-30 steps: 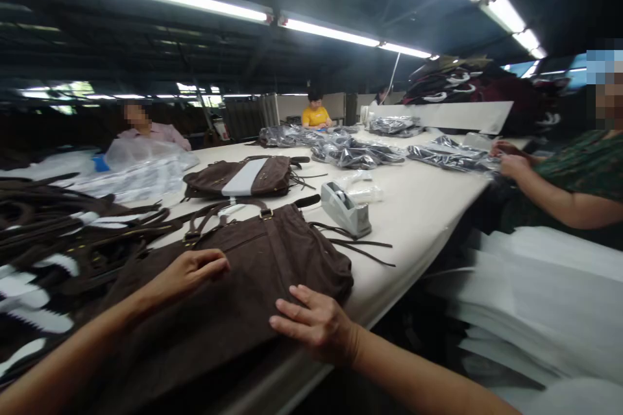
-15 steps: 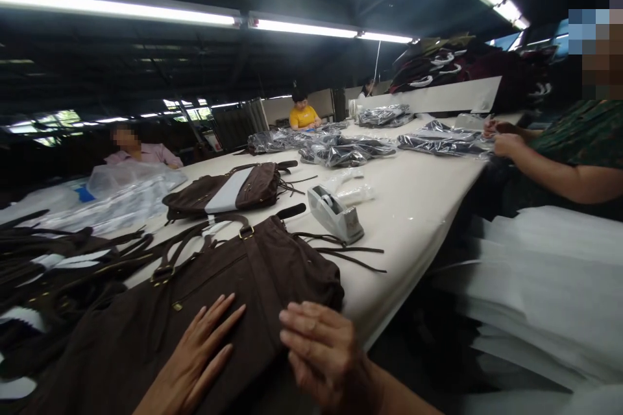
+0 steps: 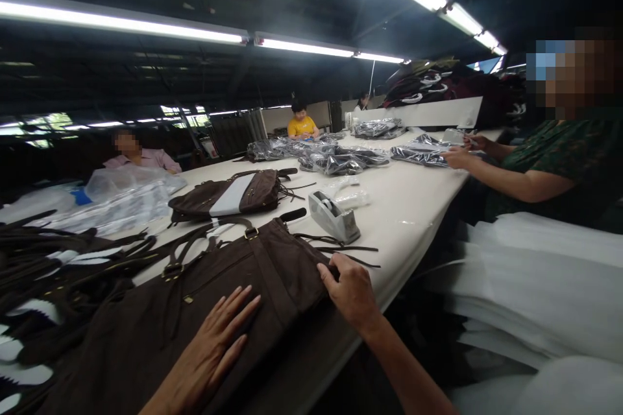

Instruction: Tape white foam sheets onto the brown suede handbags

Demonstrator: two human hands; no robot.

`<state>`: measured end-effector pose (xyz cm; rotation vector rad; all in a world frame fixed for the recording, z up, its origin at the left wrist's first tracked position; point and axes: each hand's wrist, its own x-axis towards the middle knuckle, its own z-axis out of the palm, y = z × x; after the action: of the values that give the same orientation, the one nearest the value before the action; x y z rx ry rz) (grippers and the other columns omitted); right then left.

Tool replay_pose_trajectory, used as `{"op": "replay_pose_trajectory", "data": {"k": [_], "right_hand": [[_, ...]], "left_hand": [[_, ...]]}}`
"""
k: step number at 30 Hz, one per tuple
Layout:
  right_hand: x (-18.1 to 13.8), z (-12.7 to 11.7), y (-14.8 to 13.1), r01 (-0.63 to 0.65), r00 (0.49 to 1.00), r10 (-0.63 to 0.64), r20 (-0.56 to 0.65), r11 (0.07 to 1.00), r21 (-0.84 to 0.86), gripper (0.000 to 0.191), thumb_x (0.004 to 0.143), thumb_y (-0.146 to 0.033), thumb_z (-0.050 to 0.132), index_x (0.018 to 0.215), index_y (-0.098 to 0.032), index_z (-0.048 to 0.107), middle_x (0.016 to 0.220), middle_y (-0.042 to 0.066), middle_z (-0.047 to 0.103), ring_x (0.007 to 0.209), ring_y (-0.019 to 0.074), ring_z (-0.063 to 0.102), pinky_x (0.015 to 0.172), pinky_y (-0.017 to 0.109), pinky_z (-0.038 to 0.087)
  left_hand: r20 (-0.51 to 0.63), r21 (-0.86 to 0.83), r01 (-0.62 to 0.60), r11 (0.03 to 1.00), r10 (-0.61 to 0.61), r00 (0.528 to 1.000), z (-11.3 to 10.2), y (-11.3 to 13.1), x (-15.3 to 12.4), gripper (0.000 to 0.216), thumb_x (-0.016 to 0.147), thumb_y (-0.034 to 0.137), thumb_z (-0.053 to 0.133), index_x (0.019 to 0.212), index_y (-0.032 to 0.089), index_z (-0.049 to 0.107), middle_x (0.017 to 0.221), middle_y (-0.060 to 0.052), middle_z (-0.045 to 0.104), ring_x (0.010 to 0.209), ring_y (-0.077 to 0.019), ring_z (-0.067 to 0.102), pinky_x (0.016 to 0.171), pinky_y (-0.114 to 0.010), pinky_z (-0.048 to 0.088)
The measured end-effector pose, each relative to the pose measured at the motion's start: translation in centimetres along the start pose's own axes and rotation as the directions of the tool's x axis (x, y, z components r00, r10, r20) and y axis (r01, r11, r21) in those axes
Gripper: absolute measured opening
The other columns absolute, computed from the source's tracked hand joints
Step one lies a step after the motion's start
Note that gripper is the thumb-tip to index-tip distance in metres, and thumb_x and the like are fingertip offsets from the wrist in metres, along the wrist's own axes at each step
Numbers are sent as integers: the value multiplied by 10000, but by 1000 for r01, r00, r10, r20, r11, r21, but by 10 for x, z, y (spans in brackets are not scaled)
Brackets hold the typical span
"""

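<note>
A dark brown handbag (image 3: pixel 228 279) with brass buckles and a zip pocket lies at the front of the table, close to me. My left hand (image 3: pixel 224 334) rests flat on its front, fingers stretched out. At the bag's right corner, my right hand (image 3: pixel 353 292) is closed, thumb and fingers pinching the edge. Just beyond that corner stands a grey tape dispenser (image 3: pixel 333 217). Behind lies a second brown bag (image 3: pixel 233 196) with a pale band wrapped round it.
Several brown bags (image 3: pixel 82 266) are heaped at left beside clear plastic sheets (image 3: pixel 126 198). Plastic-wrapped bags (image 3: pixel 341 159) lie farther along the white table (image 3: pixel 403 201). White sheets (image 3: pixel 530 285) are stacked at right. A co-worker (image 3: pixel 549 162) sits at the right edge; others sit farther off.
My right hand has moved from above the bag's front to its right corner and closed on the edge. My left hand stays flat on the bag. The view has shifted slightly.
</note>
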<state>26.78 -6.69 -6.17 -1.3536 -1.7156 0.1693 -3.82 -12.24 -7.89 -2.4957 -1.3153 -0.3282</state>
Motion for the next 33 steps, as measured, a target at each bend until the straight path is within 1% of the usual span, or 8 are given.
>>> {"op": "replay_pose_trajectory", "data": {"k": [8, 11, 15, 20, 23, 25, 28, 33], "right_hand": [[-17, 15, 35, -429, 900, 301, 314, 737, 523, 469, 799, -597, 517, 579, -223, 340, 518, -67, 301, 481, 91, 325, 466, 238, 283], [-16, 17, 40, -502, 853, 325, 409, 728, 468, 437, 775, -591, 522, 608, -231, 341, 487, -80, 314, 426, 85, 322, 422, 230, 251], [-1, 12, 50, -331, 872, 155, 464, 886, 325, 414, 759, -501, 583, 565, -209, 362, 496, -65, 370, 494, 86, 361, 471, 217, 258], [5, 10, 63, -401, 765, 181, 618, 885, 237, 405, 767, -518, 613, 588, -203, 433, 436, -62, 455, 418, 86, 416, 421, 206, 247], [4, 7, 62, -466, 704, 201, 681, 855, 229, 414, 805, -548, 565, 603, -211, 437, 403, -62, 475, 340, 84, 383, 375, 206, 234], [5, 1, 57, -458, 682, 192, 706, 864, 208, 406, 858, -523, 506, 605, -212, 442, 401, -58, 482, 330, 92, 397, 373, 208, 257], [9, -13, 41, -255, 755, 158, 637, 965, 63, 408, 900, -456, 493, 581, -203, 481, 459, -24, 542, 440, 129, 532, 460, 228, 358], [29, -22, 2, 180, 957, -95, 273, 935, -306, 194, 817, -372, 676, 808, -181, 642, 905, 97, 677, 880, 250, 640, 735, 339, 489]], "left_hand": [[-33, -25, -3, 1000, 2, 999, -1, 2, -4, 609, 940, 308, 431, 1495, 321, 181, 1533, -18, 337, 1367, -208, 382, 1109, -402, 359], [-14, -8, -76, 997, 75, 997, -8, 3, 3, 604, 932, 296, 430, 1490, 326, 201, 1540, -7, 320, 1391, -222, 341, 1111, -413, 361], [140, -102, -323, 941, 335, 932, -35, 12, 24, 649, 882, 231, 468, 1474, 370, 243, 1510, 37, 377, 1349, -212, 410, 1097, -371, 388], [169, -194, -358, 913, 391, 905, -47, 34, 57, 357, 850, 146, 422, 1174, 234, 544, 936, -29, 687, 757, -156, 630, 687, -266, 524], [79, -185, -425, 886, 444, 892, -28, 44, 77, 127, 847, 175, 406, 807, 224, 516, 693, -8, 589, 571, -149, 526, 541, -273, 465], [-86, -180, -371, 911, 361, 928, -11, 47, 89, 142, 869, 172, 384, 839, 214, 516, 730, -27, 594, 646, -158, 557, 617, -284, 497], [-206, -254, -73, 965, 20, 978, 11, 47, 102, 297, 924, 247, 411, 1204, 180, 486, 1144, -118, 604, 1066, -214, 580, 927, -385, 501], [-93, -372, 227, 900, -280, 955, 41, 33, 107, 492, 962, 361, 384, 1427, 218, 310, 1493, -119, 371, 1378, -241, 358, 1114, -476, 369]]}}
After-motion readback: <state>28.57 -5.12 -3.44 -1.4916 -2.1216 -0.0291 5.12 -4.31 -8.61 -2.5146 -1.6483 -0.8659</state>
